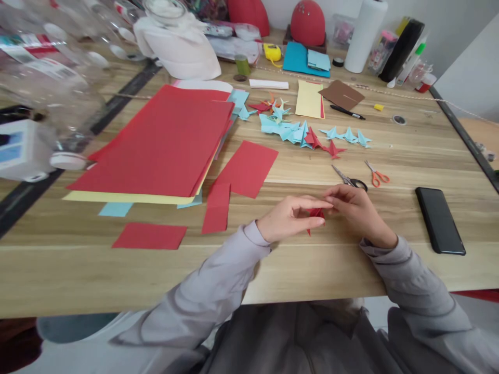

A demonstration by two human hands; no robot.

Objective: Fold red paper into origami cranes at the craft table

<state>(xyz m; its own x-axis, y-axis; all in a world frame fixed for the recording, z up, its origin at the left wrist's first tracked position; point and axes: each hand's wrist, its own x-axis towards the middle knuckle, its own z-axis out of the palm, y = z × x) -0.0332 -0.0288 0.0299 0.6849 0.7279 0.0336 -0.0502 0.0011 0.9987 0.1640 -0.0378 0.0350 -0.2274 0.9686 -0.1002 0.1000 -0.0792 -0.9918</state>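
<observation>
Between my two hands is a small red folded-paper crane (317, 213), partly covered by fingers. My left hand (286, 217) has its thumb and fingers closed around the crane from the left. My right hand (356, 213) meets the left fingertips with a pinch at the crane's upper right; the paper inside that pinch is mostly hidden. Just beyond my right hand lie black-handled scissors (351, 179) and small orange-handled scissors (376, 174). Finished folded cranes, light-blue ones (346, 135) and red ones (333, 149), rest farther back.
Large red paper sheets (156, 145) are stacked at left, with cut red pieces (150, 236) nearby. A black phone (440, 221) lies at right. Toward the back are a yellow tape measure (272, 52), a black pen (348, 111) and a white roll (365, 36). Plastic bottles (47, 88) crowd the left.
</observation>
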